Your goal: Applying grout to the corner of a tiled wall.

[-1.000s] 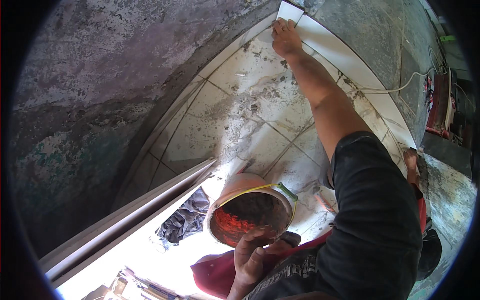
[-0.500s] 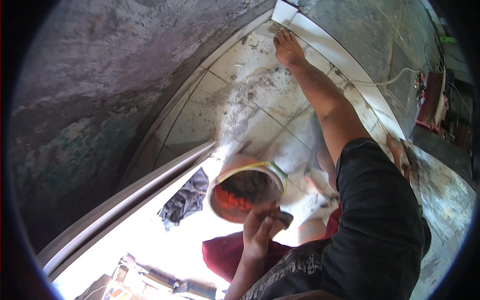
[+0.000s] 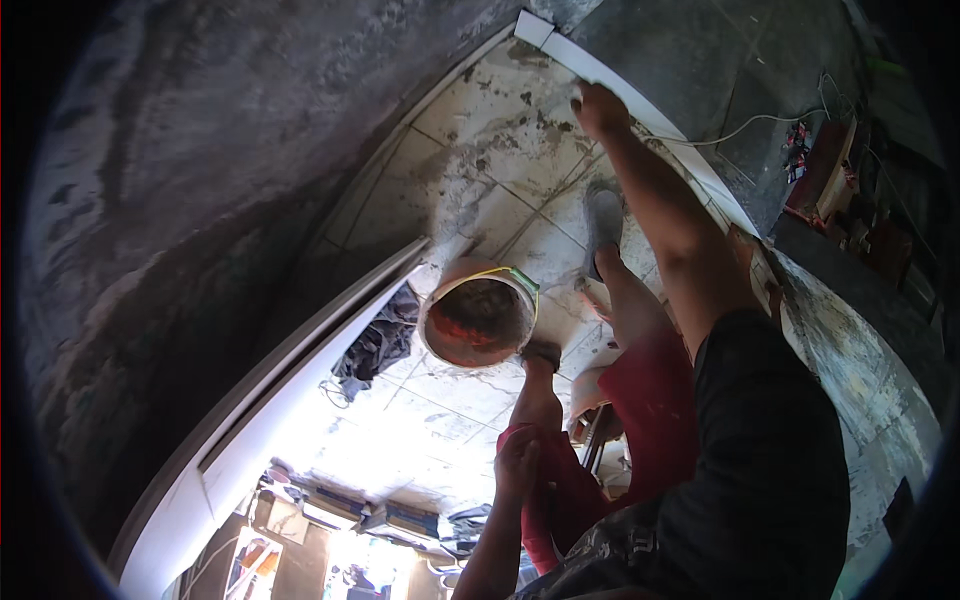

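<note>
My right hand (image 3: 602, 112) reaches far out to the row of white edge tiles (image 3: 645, 110) along the grey raised slab. It is bent beside the tiles with one finger or the thumb poking left; the other fingers are blurred. My left hand (image 3: 515, 465) rests on my knee in red shorts (image 3: 560, 480), its fingers loosely spread over the cloth. A round bucket (image 3: 437, 345) with a yellow handle stands on the floor before my knees. Dark, partly reddish material (image 3: 480, 310) lies inside it. No tool shows in either hand.
The dirty tiled floor (image 3: 545, 185) narrows to a far corner beside a rough wall (image 3: 220, 150). A dark crumpled cloth or bag (image 3: 375, 345) lies left of the bucket, near a pale panel (image 3: 230, 460). A cable (image 3: 745, 128) crosses the slab toward clutter (image 3: 825, 175).
My left hand has gone from near the bucket's rim back to my knee. My right hand has shifted from the far corner along the edge tiles, and its flat fingers have bent.
</note>
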The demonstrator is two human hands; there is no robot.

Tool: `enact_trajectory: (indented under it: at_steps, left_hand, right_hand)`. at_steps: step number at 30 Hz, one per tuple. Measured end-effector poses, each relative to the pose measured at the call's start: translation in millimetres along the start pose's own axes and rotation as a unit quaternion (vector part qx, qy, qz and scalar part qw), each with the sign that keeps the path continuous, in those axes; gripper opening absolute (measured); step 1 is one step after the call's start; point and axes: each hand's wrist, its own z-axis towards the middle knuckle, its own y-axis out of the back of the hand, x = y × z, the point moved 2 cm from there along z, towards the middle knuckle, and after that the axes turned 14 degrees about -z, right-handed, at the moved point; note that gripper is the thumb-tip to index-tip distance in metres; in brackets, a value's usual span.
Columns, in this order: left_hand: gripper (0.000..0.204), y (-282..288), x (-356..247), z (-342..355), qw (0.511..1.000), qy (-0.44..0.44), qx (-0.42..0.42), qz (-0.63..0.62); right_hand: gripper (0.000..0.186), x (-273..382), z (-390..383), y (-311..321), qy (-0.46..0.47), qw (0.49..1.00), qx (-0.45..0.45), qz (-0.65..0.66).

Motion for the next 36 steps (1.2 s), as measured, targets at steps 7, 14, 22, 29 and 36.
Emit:
enact_trajectory:
  at_steps: [7, 14, 22, 29, 36]
  left_hand:
    - [0.025, -2.7, 52.5, 10.9, 0.985, 0.045, -0.117, 0.118]
    - [0.026, -29.1, 49.8, 16.1, 0.986, 0.119, -0.094, 0.066]
    - [0.029, -36.6, 38.6, 20.1, 0.990, 0.122, -0.072, 0.028]
    - [0.029, -29.8, 38.8, 23.1, 0.989, 0.104, -0.087, 0.062]
    - [0.031, -26.0, 47.6, 21.8, 0.991, 0.091, -0.083, 0.050]
  right_hand:
    - [0.044, 12.4, 98.6, -13.6, 0.008, 0.994, -0.006, -0.105]
    - [0.053, 26.5, 107.8, -27.2, 0.040, 0.982, 0.084, -0.162]
    - [0.063, -1.4, 110.4, -43.6, 0.058, 0.956, -0.204, -0.202]
    - [0.063, 0.6, 115.2, -46.0, 0.071, 0.956, -0.135, -0.250]
    - [0.059, 18.9, 102.9, -27.2, 0.005, 0.988, -0.065, -0.141]
